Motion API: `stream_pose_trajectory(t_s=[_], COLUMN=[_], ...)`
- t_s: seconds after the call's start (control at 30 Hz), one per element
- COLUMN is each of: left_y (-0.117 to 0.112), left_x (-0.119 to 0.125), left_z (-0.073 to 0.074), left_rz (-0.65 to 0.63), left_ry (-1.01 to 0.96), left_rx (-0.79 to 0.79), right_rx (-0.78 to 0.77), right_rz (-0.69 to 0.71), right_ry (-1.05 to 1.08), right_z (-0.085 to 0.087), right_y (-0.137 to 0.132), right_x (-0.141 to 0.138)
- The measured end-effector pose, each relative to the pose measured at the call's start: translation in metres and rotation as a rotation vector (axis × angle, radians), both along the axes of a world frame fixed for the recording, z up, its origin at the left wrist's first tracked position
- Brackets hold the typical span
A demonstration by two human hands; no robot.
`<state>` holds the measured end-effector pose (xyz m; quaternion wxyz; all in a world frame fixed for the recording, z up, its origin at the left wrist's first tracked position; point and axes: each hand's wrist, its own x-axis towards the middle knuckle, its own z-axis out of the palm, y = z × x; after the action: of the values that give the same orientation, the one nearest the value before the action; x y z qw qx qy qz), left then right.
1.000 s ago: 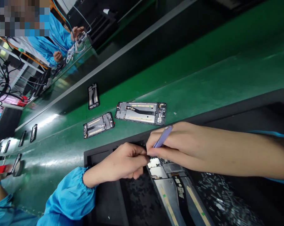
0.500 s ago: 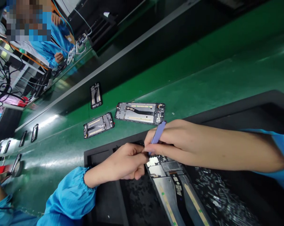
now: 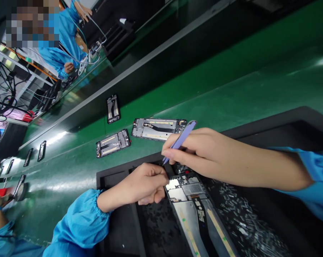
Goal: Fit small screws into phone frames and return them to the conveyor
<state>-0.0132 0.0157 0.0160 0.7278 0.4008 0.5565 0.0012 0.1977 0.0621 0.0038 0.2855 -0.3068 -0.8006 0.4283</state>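
Note:
An opened phone (image 3: 189, 210), its back off, lies at a slant over the black tray, showing metal plates, a black ribbon cable and pale adhesive strips. My left hand (image 3: 147, 184) is closed at the phone's upper left corner, thumb and index finger at its edge; the fingertips are partly hidden. Pinched in my right hand (image 3: 201, 151) is a pair of purple tweezers (image 3: 185, 135). The fine tip points down and left, just above my left hand and apart from the phone. My right hand hovers over the phone's top end.
Two more opened phones, one nearer (image 3: 113, 143) and one partly behind my right hand (image 3: 153, 127), lie on the green bench (image 3: 231, 92). Another phone (image 3: 113, 109) lies farther back. Small clear pieces (image 3: 247, 214) fill the black tray (image 3: 118, 228). Co-workers in blue sleeves (image 3: 54, 59) are at the left.
My right hand has lifted the tweezers up and away from the phone's top corner, uncovering that end. My left hand stays almost in place. A co-worker's arm in the background has moved up.

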Motion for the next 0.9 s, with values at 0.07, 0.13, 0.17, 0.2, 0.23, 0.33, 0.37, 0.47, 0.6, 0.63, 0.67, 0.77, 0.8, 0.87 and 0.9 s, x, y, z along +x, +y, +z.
stream_pose_trajectory(t_s=[0.07,0.13,0.17,0.2,0.23,0.33,0.37,0.47,0.6,0.63,0.67,0.77,0.8,0.87,0.9], left_y=[0.0007,0.0008,0.0007,0.0004,0.0002,-0.0001,0.0001,0.0005,-0.0006,-0.0011,-0.0016,-0.0024,-0.0025,-0.0027,-0.003], left_x=[0.0002,0.0005,0.0006,0.0008,0.0009,0.0007,0.0005,-0.0002,0.0004,0.0008,0.0013,0.0022,0.0022,0.0017,0.0013], left_z=[0.0009,0.0012,0.0011,0.001,0.0008,0.0014,0.002,0.0046,0.0063,0.0062,0.006,0.0057,0.0059,0.0067,0.0072], left_rz=[-0.002,-0.004,-0.005,-0.007,-0.01,-0.017,-0.018,-0.009,-0.013,-0.018,-0.023,-0.034,-0.035,-0.037,-0.038], left_ry=[-0.015,-0.021,-0.022,-0.021,-0.02,-0.02,-0.02,-0.022,0.005,0.016,0.028,0.053,0.057,0.06,0.061], left_rx=[-0.006,-0.002,0.001,0.005,0.009,0.021,0.027,0.049,0.061,0.065,0.072,0.096,0.103,0.113,0.116], right_rx=[0.002,-0.002,-0.002,-0.003,-0.004,-0.013,-0.015,-0.012,-0.003,-0.001,0.002,0.003,-0.001,-0.011,-0.013], right_rz=[-0.029,-0.049,-0.055,-0.056,-0.055,-0.045,-0.047,-0.071,-0.073,-0.068,-0.063,-0.05,-0.049,-0.052,-0.053], right_ry=[0.006,0.009,0.012,0.015,0.016,0.019,0.02,0.024,0.022,0.017,0.013,0.008,0.009,0.013,0.015], right_z=[0.0006,0.0008,0.0006,0.0002,-0.0002,-0.0004,0.0001,0.0027,0.0051,0.0051,0.005,0.0043,0.0039,0.0032,0.0028], right_y=[0.0009,0.0016,0.0019,0.0021,0.0024,0.0034,0.0038,0.0048,0.0053,0.0053,0.0054,0.0056,0.0057,0.0059,0.0059], right_x=[0.0001,0.0002,0.0003,0.0004,0.0004,0.001,0.0013,0.0022,0.0019,0.0016,0.0013,0.001,0.0012,0.0016,0.0017])
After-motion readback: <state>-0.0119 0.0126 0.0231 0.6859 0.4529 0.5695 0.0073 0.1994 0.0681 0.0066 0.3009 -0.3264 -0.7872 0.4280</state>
